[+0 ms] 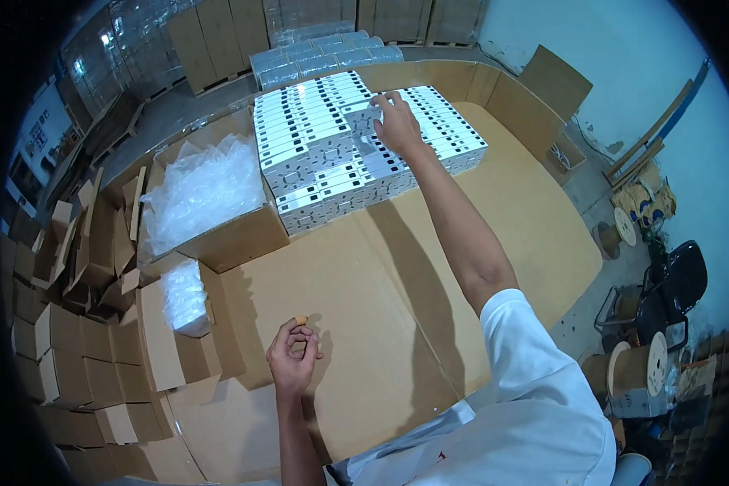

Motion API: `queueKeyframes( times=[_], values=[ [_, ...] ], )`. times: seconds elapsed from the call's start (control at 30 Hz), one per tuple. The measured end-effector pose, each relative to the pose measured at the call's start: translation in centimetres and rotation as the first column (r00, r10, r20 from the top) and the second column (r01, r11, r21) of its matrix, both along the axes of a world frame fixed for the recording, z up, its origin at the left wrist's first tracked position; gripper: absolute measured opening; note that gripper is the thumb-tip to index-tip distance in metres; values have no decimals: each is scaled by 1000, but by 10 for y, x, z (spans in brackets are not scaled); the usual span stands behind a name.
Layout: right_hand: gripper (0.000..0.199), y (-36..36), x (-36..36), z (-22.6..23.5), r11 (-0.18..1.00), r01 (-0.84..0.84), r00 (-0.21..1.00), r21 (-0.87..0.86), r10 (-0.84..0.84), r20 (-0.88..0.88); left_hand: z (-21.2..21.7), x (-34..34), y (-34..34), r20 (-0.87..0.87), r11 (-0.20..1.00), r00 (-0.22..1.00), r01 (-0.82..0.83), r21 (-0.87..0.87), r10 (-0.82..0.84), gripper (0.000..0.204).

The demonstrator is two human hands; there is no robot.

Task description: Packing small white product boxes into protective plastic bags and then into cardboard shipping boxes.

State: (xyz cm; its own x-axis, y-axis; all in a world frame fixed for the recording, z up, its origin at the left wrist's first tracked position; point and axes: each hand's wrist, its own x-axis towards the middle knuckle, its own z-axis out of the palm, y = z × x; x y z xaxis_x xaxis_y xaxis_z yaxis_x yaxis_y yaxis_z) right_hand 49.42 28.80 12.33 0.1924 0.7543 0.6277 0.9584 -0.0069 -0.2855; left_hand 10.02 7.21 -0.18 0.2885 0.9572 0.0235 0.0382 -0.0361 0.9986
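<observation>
White boxes point(300, 121) with black square marks and dark printed sides stand stacked at the far middle of the table. My right hand point(399, 128) reaches over the stack, its thumb and bent fingers around the edge of a white box point(362, 121) in the upper layer; part of the grip is hidden. Beside it the stack steps down to a lower layer. Nearer me, my left hand point(292, 356) hovers over the cardboard-covered table point(364, 324). Its fingers are loosely curled and apart, with nothing in them; an orange cover sits on one fingertip.
A large carton point(239, 239) full of clear plastic bags point(206, 190) stands left of the stack. Nearer is an opened carton point(224, 336) holding a plastic-wrapped bundle point(185, 296). Empty cartons point(81, 348) crowd the left; a black chair point(672, 287) and cable reels point(644, 364) stand right.
</observation>
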Motion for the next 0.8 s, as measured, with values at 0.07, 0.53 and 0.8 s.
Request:
queueKeyframes(
  times=[0.07,0.53,0.8],
  values=[
    [39,-3,2,4,999,-2,1000,-42,2,-9,0,2,-1,-39,999,999,-7,41,8,33],
    [34,-65,-31,-18,1000,-10,999,8,11,-52,-4,-28,-26,-22,1000,1000,6,16,-6,34],
    [32,-198,-153,-47,988,-133,970,79,146,-196,-19,-61,-34,100,995,995,21,-101,-10,37]
  ],
)
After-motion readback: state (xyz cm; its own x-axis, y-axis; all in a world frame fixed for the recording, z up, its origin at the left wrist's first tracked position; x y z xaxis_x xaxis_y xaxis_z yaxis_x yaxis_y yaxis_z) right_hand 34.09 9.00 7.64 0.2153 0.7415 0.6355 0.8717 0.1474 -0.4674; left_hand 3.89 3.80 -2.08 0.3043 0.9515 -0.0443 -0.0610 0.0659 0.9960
